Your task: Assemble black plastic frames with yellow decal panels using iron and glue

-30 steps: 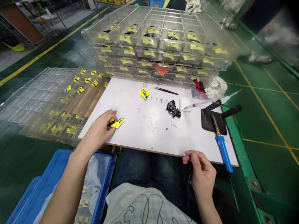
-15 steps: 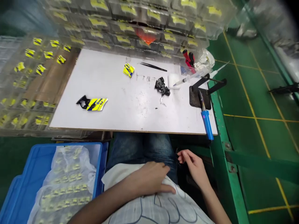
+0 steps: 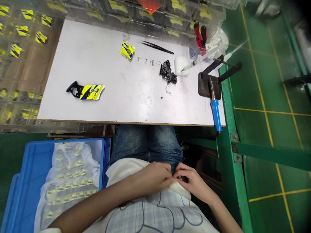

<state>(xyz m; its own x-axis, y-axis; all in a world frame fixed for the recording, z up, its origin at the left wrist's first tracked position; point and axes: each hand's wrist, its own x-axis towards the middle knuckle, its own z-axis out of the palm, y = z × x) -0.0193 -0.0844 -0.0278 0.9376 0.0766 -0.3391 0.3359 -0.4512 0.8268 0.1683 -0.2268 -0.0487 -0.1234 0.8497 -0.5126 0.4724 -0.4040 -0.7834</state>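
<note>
Over my lap, my left hand (image 3: pixel 157 176) and my right hand (image 3: pixel 190 179) meet at the fingertips. Both have their fingers pinched together at the hem of the pale shirt (image 3: pixel 131 165); whatever is between the fingertips is too small to make out. On the white board (image 3: pixel 121 106) lies a black part with a yellow-and-blue patterned cover (image 3: pixel 91 92). Farther back sits a loose yellow patterned piece (image 3: pixel 127 50). A black plastic part (image 3: pixel 167 72) rests right of centre, with a small clear strip (image 3: pixel 168 90) beside it.
A soldering iron (image 3: pixel 215 113) leans in a black stand (image 3: pixel 204 85) at the board's right edge. Black tweezers (image 3: pixel 157 47), a syringe (image 3: pixel 191 64) and red-handled pliers (image 3: pixel 199 37) lie at the back. Clear trays (image 3: pixel 21 81) flank the left; a blue crate (image 3: pixel 36 158) stands below.
My right hand has moved left to meet my left hand, whose fingers have closed. The view has tilted down, so the board appears higher. The items on the board have stayed put.
</note>
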